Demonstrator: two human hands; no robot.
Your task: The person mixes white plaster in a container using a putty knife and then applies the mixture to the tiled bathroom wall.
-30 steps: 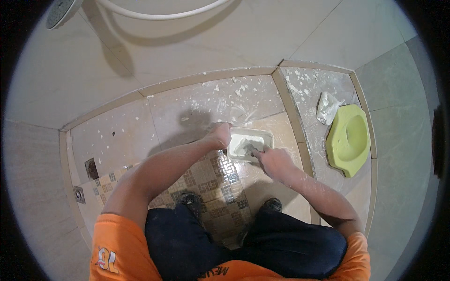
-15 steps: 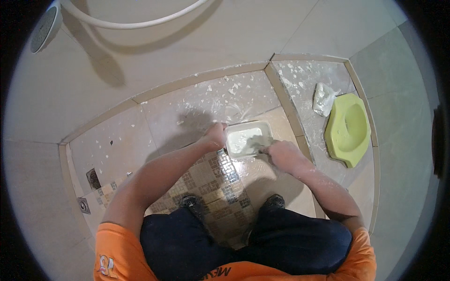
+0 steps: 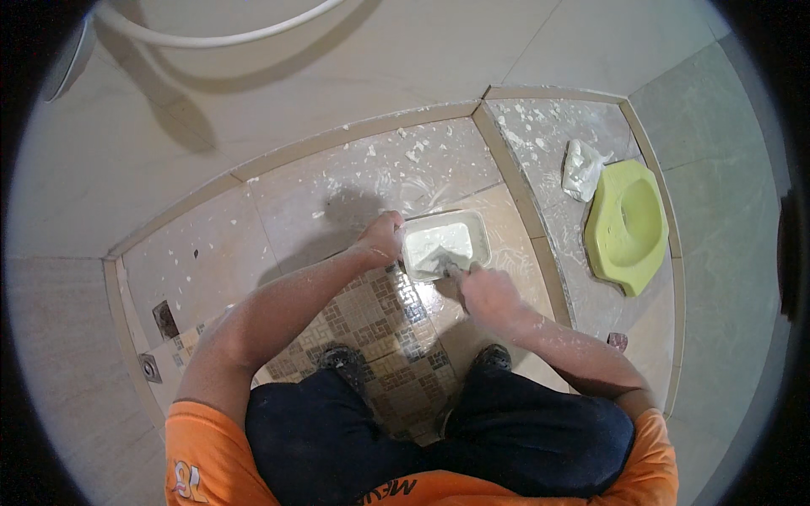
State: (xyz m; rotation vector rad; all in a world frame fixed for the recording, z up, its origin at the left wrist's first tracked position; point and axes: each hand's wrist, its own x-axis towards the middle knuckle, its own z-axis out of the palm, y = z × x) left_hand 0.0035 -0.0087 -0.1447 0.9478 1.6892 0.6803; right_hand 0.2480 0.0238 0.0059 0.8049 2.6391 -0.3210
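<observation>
At frame centre, the left hand [image 3: 381, 239] grips the white tub [image 3: 446, 245] by its edge; the right hand [image 3: 487, 294] seems clenched around a small tool [image 3: 450, 271] in the paste

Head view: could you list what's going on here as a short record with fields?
Place: tiled floor corner, splashed with white bits
Left hand: grips the rim of the white tub
White tub: on the floor, holds pale paste
Right hand: at the tub's near edge, holding a small tool; tool unclear
Patterned tiles: under the person's feet
Green basin: to the right, apart
Crumpled white bag: beside the basin
</observation>
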